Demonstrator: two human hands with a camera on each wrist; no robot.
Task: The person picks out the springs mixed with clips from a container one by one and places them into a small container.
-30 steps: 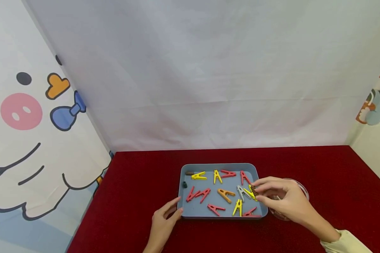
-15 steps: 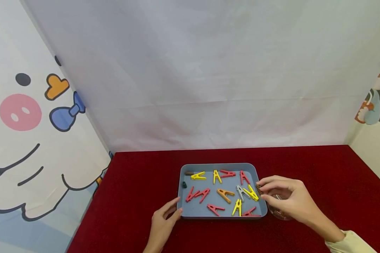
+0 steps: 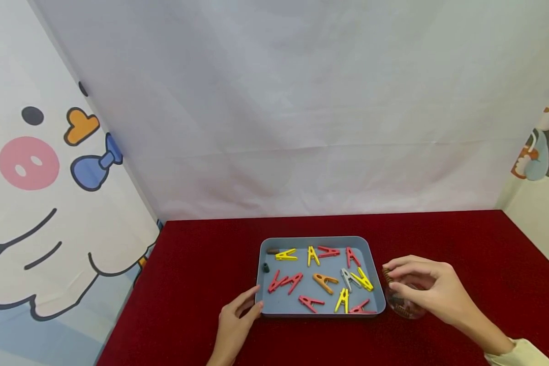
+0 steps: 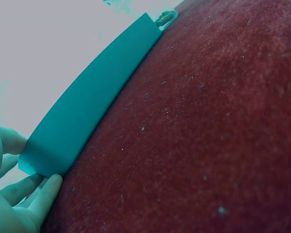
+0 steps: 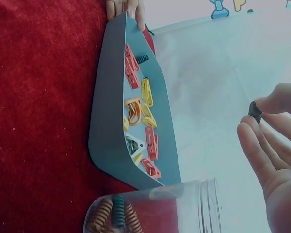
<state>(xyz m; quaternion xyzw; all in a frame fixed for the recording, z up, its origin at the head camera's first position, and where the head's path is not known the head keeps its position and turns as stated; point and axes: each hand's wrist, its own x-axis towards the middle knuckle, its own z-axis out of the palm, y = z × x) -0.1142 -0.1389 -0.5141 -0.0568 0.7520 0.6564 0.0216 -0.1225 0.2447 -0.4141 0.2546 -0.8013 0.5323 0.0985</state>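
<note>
A coil spring (image 5: 255, 112), dark and small, is pinched between the thumb and fingertips of my right hand (image 3: 432, 288). That hand is above a clear jar (image 3: 409, 308), which holds several springs, brown ones and a green one (image 5: 118, 211). Left of the jar lies a grey-blue tray (image 3: 287, 311) with several red, yellow, orange and grey clothespins (image 3: 326, 282) scattered in it. A brown spring (image 3: 273, 251) and a dark green spring (image 3: 266, 267) lie along the tray's left side. My left hand (image 3: 236, 320) rests its thumb and fingers against the tray's near left corner.
Dark red cloth (image 3: 201, 264) covers the table. A pale curtain (image 3: 302, 112) hangs behind it, and panels printed with cartoon figures (image 3: 29, 162) stand at both sides. The jar stands close beside the tray's right wall.
My right hand has moved right with the spring, from over the tray's right edge to above the jar. The yellow clothespin there is uncovered. My left hand stays at the tray corner.
</note>
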